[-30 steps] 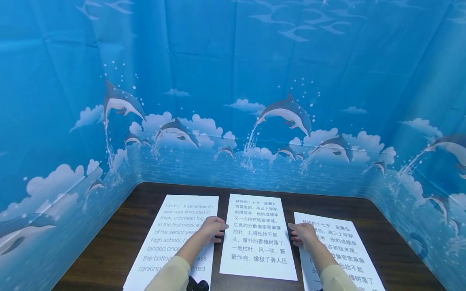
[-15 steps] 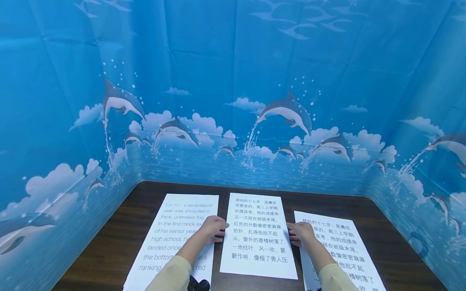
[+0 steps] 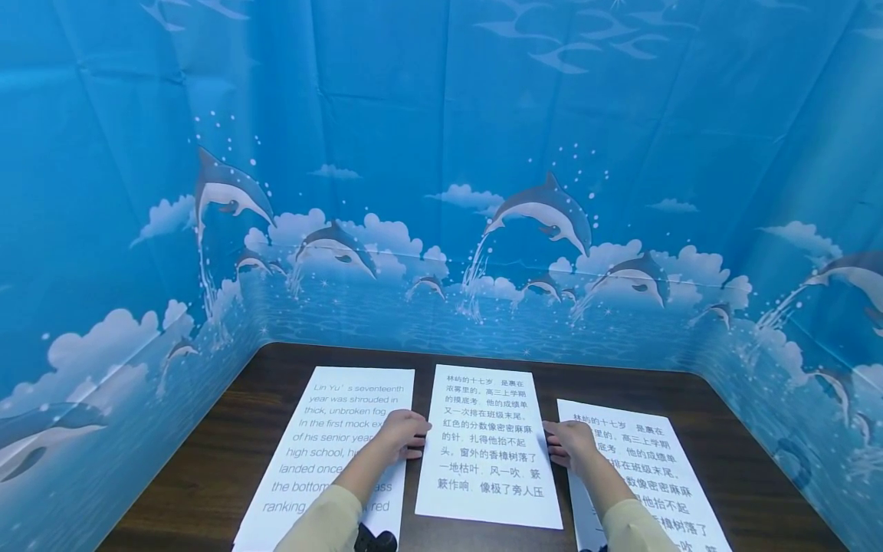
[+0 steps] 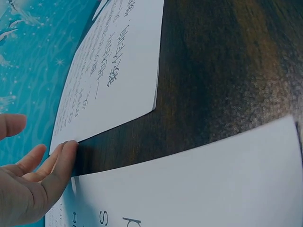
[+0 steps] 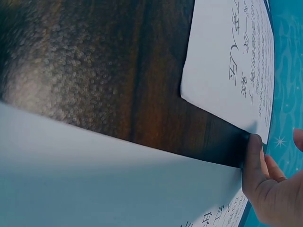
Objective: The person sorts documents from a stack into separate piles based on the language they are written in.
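Observation:
A white sheet of paper [image 3: 483, 452] printed with Chinese text lies on the dark wooden table between my hands. My left hand [image 3: 402, 434] is at its left edge, and in the left wrist view the fingertips [image 4: 70, 147] touch that edge while the thumb stands apart. At the opposite edge is my right hand [image 3: 571, 443]; the right wrist view has its fingertips [image 5: 254, 140] against the paper, with the thumb away from them. Under the left forearm lies a stack of paper with English text [image 3: 324, 429]. Another sheet with Chinese text [image 3: 662, 460] is partly hidden by the right forearm.
The brown table [image 3: 200, 452] runs back to a blue dolphin-print curtain [image 3: 441, 192] that encloses its far side and both flanks. Strips of dark wood show between the papers. A black device [image 3: 375, 539] sits at the left wrist.
My right hand has shifted slightly left to the middle sheet's edge. The middle sheet and my left hand have moved a touch to the left; the outer papers stay put.

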Tool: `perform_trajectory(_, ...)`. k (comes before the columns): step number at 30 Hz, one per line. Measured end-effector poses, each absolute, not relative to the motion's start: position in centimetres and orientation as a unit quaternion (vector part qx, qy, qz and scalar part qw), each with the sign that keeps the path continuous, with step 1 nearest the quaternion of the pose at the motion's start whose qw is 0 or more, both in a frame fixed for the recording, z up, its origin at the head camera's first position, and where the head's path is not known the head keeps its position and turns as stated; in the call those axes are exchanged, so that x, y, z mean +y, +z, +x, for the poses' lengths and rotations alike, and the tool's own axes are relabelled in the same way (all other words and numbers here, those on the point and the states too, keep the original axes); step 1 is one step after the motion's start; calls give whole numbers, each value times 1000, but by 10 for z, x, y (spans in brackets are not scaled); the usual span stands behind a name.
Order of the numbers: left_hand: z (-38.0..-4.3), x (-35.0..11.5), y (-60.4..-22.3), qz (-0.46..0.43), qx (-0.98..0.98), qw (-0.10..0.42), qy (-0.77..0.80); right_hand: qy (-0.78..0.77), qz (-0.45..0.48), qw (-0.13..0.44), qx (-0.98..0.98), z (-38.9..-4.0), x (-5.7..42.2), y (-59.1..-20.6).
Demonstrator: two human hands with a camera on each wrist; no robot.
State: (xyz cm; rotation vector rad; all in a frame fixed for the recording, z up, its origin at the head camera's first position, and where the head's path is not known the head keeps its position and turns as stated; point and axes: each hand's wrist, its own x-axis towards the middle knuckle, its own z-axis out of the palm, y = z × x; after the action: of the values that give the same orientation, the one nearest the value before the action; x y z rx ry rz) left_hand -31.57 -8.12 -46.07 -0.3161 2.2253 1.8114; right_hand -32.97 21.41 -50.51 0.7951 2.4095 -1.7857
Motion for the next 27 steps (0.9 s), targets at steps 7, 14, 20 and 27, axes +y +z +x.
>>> perform_trajectory(7,-315,-81,-461,-119,751,127,637,-597,258,25,759,-305,202,-467)
perform_trajectory(14,-315,-81,-462,-128,742,124,646,-592,235,32,771,-298,202,-461)
perform_trajectory(20,-315,-81,-463,-126,738,125,651,-562,223,31,796,-302,200,-471)
perform_trajectory(27,-313,-81,-464,-128,742,129,645,-543,226,27,808,-302,197,-471)
